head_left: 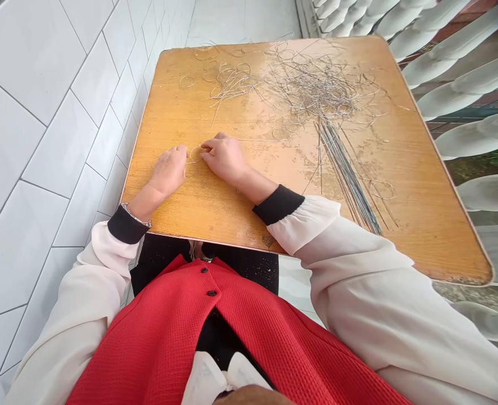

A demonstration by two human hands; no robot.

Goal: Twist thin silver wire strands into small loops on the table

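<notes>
Between my two hands, low over the wooden table, a thin silvery wire bends into a small loop. My left hand is closed on one side of that loop, its fingertips pinched together. Facing it, my right hand pinches the other side between thumb and forefinger. A straight length of the wire appears to run out to the right past my right hand, ending near a curl. The exact grip points are hidden by the fingers.
Farther back lie a small bunch of bent wires and a large tangle of looped wires. A bundle of straight dark wires points toward me on the right. White tiled wall borders the left, white balusters the right.
</notes>
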